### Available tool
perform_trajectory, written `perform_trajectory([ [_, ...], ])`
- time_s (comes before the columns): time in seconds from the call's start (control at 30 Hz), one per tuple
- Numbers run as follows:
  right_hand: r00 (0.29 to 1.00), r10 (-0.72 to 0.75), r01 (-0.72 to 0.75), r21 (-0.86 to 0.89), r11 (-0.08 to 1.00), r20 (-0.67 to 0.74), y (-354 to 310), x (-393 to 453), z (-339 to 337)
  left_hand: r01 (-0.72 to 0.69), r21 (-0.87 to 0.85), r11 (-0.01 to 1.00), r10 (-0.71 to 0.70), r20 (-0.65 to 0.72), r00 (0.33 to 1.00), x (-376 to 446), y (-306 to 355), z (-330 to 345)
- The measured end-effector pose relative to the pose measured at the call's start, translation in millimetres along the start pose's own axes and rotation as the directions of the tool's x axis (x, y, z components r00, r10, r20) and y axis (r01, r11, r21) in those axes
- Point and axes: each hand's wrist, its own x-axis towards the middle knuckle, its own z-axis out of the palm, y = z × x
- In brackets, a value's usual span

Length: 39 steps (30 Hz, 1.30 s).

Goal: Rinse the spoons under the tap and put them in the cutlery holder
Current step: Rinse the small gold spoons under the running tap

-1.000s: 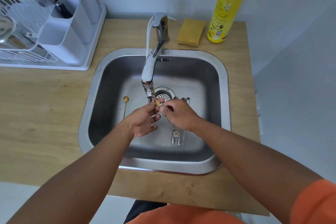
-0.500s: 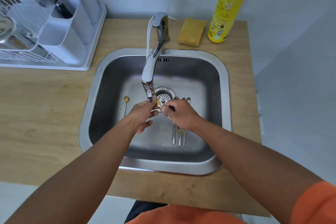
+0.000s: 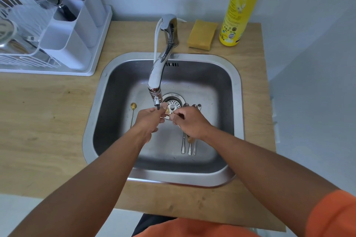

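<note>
Both my hands meet under the tap [image 3: 157,81] spout over the steel sink [image 3: 237,86]. My right hand [image 3: 189,122] grips the thin handle of a small gold spoon [image 3: 167,111]; its bowl sits just below the spout. My left hand [image 3: 149,119] pinches that bowl with thumb and fingers. Three silver spoons [image 3: 189,146] lie side by side on the sink floor, partly hidden by my right hand. Another gold spoon [image 3: 133,110] lies at the sink's left. The white cutlery holder [image 3: 77,31] stands at the back left with utensils in it.
A white dish rack [image 3: 23,50] holds metal ware on the left. A yellow sponge [image 3: 202,34] and a yellow dish-soap bottle [image 3: 241,7] stand behind the sink on the wooden counter [image 3: 42,125]. The drain strainer [image 3: 174,102] is mid-sink.
My left hand's fingers have closed further onto the gold spoon's bowl under the spout. The spoon's handle end has slid back beneath my right hand.
</note>
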Motion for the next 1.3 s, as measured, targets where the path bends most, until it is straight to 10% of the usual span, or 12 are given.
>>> perform_trajectory([
  [0.6, 0.986, 0.034, -0.075, 0.249, 0.966, 0.163, -2.7, -0.2, 0.2, -0.149, -0.031, 0.988, 0.152, 0.154, 0.976, 1.4, -13.8, -20.9],
  [0.87, 0.997, -0.020, 0.014, 0.078, 0.997, 0.077, -11.3, 1.2, 2.6, -0.367, 0.301, 0.880, 0.391, -0.020, 0.920, -2.2, -9.0, -12.0],
  [1.3, 0.981, 0.192, -0.176, 0.340, 0.924, -0.014, -27.5, 27.2, -6.9, -0.124, 0.056, 0.991, 0.106, 0.254, 0.961, -17.8, -21.0, -13.3],
])
